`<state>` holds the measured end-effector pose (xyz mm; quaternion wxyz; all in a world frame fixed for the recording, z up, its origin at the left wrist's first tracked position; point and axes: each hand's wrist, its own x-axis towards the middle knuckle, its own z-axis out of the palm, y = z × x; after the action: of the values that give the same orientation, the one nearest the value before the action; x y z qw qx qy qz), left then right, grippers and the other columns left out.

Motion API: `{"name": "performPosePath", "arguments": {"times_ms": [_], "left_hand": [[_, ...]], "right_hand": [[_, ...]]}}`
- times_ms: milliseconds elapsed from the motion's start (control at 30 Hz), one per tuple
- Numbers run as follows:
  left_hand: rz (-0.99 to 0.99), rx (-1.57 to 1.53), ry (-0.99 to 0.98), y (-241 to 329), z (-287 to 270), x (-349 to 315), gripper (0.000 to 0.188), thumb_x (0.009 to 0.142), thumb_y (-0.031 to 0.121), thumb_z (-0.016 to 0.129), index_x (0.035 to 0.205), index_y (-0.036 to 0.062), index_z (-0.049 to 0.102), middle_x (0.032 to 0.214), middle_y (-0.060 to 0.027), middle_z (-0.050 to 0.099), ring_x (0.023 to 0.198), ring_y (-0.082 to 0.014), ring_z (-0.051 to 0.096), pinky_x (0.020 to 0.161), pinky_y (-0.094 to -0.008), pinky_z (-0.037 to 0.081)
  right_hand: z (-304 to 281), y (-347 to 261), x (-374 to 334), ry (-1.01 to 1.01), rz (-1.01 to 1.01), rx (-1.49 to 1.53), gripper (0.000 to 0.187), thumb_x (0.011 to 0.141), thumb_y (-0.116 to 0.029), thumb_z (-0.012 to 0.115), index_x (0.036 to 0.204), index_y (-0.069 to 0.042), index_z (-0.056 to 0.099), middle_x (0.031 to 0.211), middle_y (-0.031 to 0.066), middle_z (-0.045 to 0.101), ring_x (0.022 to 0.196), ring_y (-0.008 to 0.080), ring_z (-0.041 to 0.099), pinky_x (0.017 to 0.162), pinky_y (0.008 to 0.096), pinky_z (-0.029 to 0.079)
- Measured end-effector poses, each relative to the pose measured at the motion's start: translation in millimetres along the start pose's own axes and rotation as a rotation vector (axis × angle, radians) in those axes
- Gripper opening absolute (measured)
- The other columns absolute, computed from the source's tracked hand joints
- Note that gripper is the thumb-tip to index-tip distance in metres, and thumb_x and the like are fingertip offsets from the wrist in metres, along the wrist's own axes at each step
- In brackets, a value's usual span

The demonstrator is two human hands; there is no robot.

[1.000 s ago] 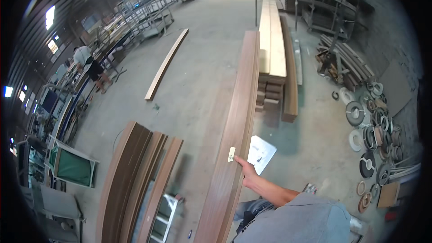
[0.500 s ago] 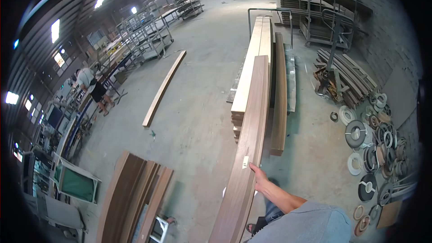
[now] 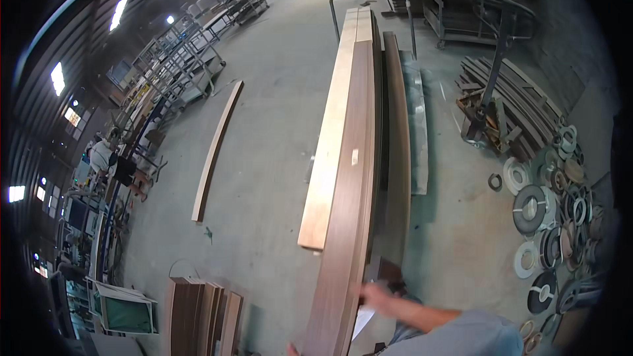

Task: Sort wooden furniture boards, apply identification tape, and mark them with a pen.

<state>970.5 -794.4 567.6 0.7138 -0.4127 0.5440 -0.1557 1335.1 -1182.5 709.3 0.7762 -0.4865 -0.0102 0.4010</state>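
A long brown wooden board (image 3: 346, 224) with grooves along its right side and a small pale label lies lengthwise over a stack of light wood beams (image 3: 328, 191), its near end running out of the picture. My right hand (image 3: 377, 298), smeared by motion, is closed at the board's right edge. Only a small part of my left hand (image 3: 292, 350) shows at the bottom, against the left edge of the same board; most of its fingers are hidden. Right of the stack stands another long brown board (image 3: 397, 125).
Short brown profiles (image 3: 198, 310) stand at the lower left. A single beam (image 3: 217, 151) lies on the floor. To the right are a pallet jack (image 3: 491, 72), a pile of strips (image 3: 514, 105) and several rolls of edge banding (image 3: 529, 209). A person (image 3: 115, 161) works at the far left.
The brown board has slid forward along the light beams, and its label is now farther from my right hand. Part of my left hand has come into view at the bottom.
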Motion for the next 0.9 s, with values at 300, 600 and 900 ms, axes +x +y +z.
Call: {"name": "performPosePath", "arguments": {"times_ms": [300,600,900], "left_hand": [[1.089,2.242,0.224,-372,340,139,0.057,0.102,0.057,0.052,0.107,0.0032,0.071,0.070,0.0081,0.051,0.058,-0.0078,0.041,0.054,-0.0260,0.032],[1.041,2.211,0.124,-379,358,155,0.042,0.099,0.022,0.068,0.135,0.0010,0.061,0.094,0.0022,0.068,0.068,-0.0057,0.054,0.058,-0.0219,0.042],[1.418,2.526,0.029,-403,513,260,0.055,0.098,0.032,0.067,0.137,-0.0063,0.057,0.123,-0.0150,0.070,0.108,-0.0203,0.066,0.096,-0.0325,0.050]], "right_hand": [[-54,-2,90,0.528,0.043,-0.102,0.067,0.082,-0.046,0.079,0.121,0.005,0.059,0.111,0.0154,0.069,0.096,0.0239,0.065,0.081,0.0394,0.053],[-160,-182,215,0.960,-0.141,-0.062,0.083,0.086,-0.043,0.076,0.140,0.012,0.046,0.130,0.0217,0.062,0.120,0.0263,0.058,0.101,0.0398,0.045],[-180,-242,187,0.803,-0.529,-0.594,0.080,0.086,-0.039,0.073,0.147,0.003,0.045,0.142,0.0259,0.056,0.132,0.0361,0.055,0.109,0.0387,0.044]]}}
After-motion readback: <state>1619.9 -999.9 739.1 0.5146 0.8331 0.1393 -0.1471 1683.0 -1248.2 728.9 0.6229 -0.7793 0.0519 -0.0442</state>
